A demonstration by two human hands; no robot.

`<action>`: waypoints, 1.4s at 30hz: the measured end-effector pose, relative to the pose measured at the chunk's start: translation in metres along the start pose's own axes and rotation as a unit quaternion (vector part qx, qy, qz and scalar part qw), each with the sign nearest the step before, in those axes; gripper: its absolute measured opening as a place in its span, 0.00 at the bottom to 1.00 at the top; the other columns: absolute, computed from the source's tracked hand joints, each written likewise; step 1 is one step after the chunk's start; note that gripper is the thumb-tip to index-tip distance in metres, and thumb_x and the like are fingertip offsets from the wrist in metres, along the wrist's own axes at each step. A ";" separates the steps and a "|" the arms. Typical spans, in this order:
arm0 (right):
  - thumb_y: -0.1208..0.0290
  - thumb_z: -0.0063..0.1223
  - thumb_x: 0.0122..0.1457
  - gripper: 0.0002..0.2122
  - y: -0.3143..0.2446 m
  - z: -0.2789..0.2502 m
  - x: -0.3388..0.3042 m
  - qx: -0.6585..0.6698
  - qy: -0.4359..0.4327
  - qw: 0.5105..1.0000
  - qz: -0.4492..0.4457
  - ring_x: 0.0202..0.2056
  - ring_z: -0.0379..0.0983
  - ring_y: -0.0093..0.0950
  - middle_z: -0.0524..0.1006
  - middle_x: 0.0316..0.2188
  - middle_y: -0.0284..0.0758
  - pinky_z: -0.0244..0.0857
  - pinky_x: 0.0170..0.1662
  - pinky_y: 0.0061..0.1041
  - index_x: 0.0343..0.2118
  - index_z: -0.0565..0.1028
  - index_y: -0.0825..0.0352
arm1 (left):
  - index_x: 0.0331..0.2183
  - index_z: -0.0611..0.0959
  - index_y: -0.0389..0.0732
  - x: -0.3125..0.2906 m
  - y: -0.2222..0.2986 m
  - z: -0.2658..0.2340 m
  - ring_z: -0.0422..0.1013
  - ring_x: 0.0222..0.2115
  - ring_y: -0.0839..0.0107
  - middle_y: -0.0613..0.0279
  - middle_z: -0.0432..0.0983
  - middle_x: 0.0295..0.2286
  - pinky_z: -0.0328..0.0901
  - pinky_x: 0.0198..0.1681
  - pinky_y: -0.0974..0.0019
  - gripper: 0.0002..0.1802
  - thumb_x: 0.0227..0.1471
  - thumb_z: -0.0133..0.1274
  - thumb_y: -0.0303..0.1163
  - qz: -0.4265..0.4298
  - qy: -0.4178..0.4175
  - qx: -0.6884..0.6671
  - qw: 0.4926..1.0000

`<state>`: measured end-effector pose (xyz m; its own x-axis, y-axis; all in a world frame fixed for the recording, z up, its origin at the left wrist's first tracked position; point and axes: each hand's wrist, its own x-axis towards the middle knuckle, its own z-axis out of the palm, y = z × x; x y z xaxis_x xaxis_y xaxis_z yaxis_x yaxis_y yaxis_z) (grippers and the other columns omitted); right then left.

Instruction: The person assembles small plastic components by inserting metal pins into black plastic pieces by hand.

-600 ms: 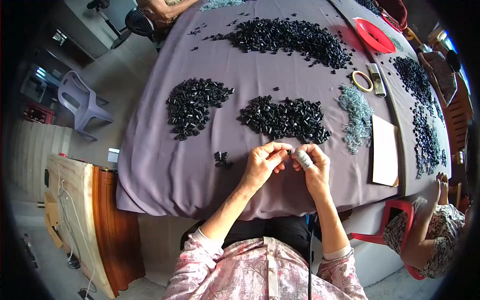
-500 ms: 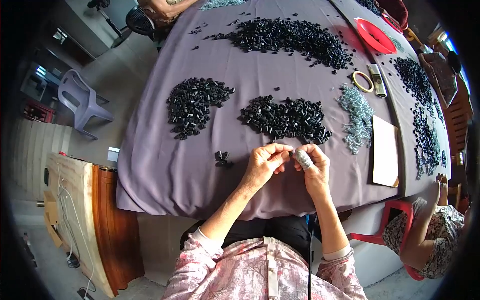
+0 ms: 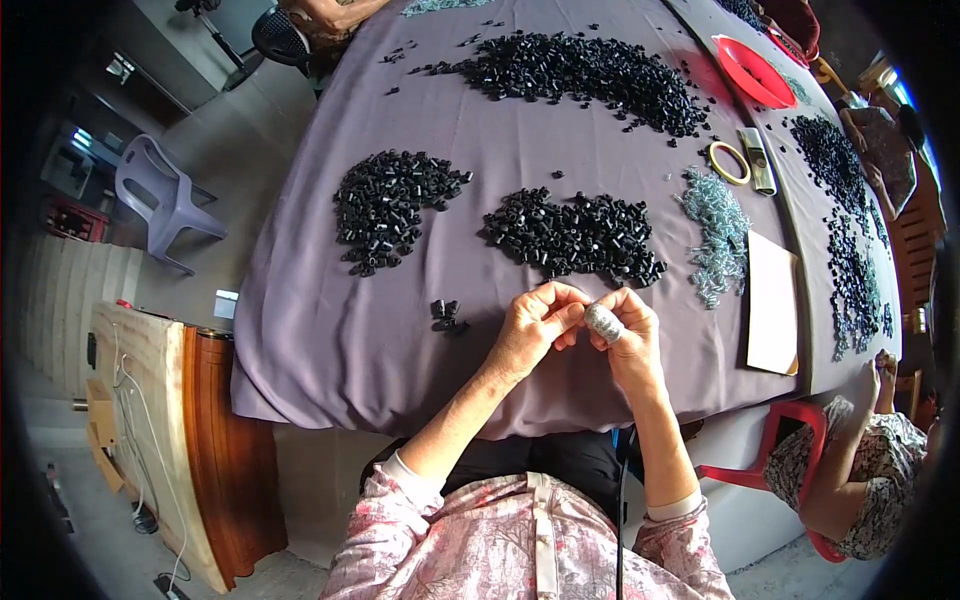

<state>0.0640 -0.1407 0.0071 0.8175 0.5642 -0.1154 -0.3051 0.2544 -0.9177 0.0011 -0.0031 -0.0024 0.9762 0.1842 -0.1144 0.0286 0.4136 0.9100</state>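
- Purple cloth point(image 3: 300, 330) drapes the desk point(image 3: 450, 395), its near edge hanging before the person's lap; a lilac chair point(image 3: 165, 205) stands on the floor off the left edge.
- Left hand point(image 3: 537, 325): above the near edge, around its middle, thumb and forefinger pressed together at the tips. What they pinch is hidden.
- Right hand point(image 3: 628, 330): just beside the left, its fingers meeting the other hand's tips. Thumb and forefinger are also closed together, and I cannot tell what lies between them. A grey wrap point(image 3: 603, 322) covers the thumb.
- Middle heap point(image 3: 575, 235) of small black pieces: on the desk just beyond both hands, toward the far edge.
- Left heap point(image 3: 385, 210), also black pieces: nearer the left edge, apart from the middle one.
- Small cluster point(image 3: 448, 317) of black pieces: between the left heap and the near edge, left of the left hand.
- Far heap point(image 3: 600, 80): the longest, stretched across toward the far edge.
- Clear pieces point(image 3: 715, 235): piled right of the middle heap. White board point(image 3: 772, 300) lies beside them, toward the near right corner.
- Yellowish ring point(image 3: 713, 158): beyond the clear pieces. Red bowl point(image 3: 770, 92) sits farther off, toward the far right corner.
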 end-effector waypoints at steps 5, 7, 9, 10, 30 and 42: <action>0.71 0.57 0.49 0.08 -0.006 -0.002 0.001 0.024 -0.027 0.999 0.041 0.17 0.61 0.14 0.72 0.19 0.29 0.55 0.20 0.13 0.23 0.69 0.66 | 0.31 0.76 0.38 -0.001 0.003 0.001 0.64 0.17 0.84 0.69 0.71 0.20 0.59 0.19 0.80 0.07 0.52 0.49 0.31 -0.003 -0.020 0.004 1.000; 0.71 0.58 0.49 0.08 -0.007 -0.002 0.002 0.017 -0.032 0.998 0.048 0.17 0.62 0.14 0.72 0.19 0.29 0.56 0.20 0.13 0.23 0.69 0.66 | 0.31 0.76 0.38 -0.002 0.003 0.001 0.64 0.17 0.84 0.69 0.71 0.20 0.59 0.18 0.80 0.06 0.52 0.49 0.30 0.001 -0.021 0.009 1.000; 0.72 0.58 0.48 0.08 -0.008 -0.003 0.003 0.009 -0.036 0.998 0.055 0.17 0.63 0.15 0.72 0.19 0.30 0.57 0.20 0.13 0.23 0.69 0.66 | 0.30 0.75 0.38 -0.003 0.003 0.000 0.64 0.16 0.84 0.69 0.71 0.20 0.59 0.18 0.81 0.05 0.52 0.48 0.29 0.005 -0.023 0.014 1.000; 0.72 0.59 0.48 0.08 -0.008 -0.004 0.004 0.014 -0.048 0.997 0.056 0.18 0.64 0.15 0.72 0.19 0.30 0.57 0.20 0.14 0.23 0.69 0.66 | 0.30 0.75 0.38 -0.003 0.002 0.000 0.64 0.16 0.84 0.69 0.71 0.20 0.59 0.18 0.81 0.04 0.52 0.48 0.28 0.006 -0.023 0.013 1.000; 0.73 0.60 0.46 0.10 -0.003 -0.008 0.005 -0.019 -0.078 0.996 0.024 0.19 0.63 0.13 0.70 0.19 0.28 0.57 0.20 0.12 0.21 0.67 0.65 | 0.28 0.74 0.40 -0.007 0.003 0.004 0.61 0.14 0.86 0.70 0.70 0.18 0.56 0.15 0.82 0.05 0.52 0.50 0.30 0.017 -0.029 0.025 0.999; 0.70 0.61 0.46 0.11 -0.004 -0.008 0.001 -0.031 -0.085 0.996 0.025 0.24 0.64 0.14 0.71 0.21 0.27 0.57 0.28 0.14 0.21 0.67 0.65 | 0.26 0.75 0.39 -0.012 0.003 0.006 0.61 0.16 0.86 0.72 0.69 0.17 0.58 0.17 0.81 0.04 0.50 0.51 0.28 0.038 -0.018 0.049 0.998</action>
<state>0.0700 -0.1474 0.0080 0.7066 0.7005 -0.1001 -0.3077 0.1767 -0.9349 -0.0093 -0.0092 0.0039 0.9833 0.1795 -0.0303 -0.0274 0.3107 0.9501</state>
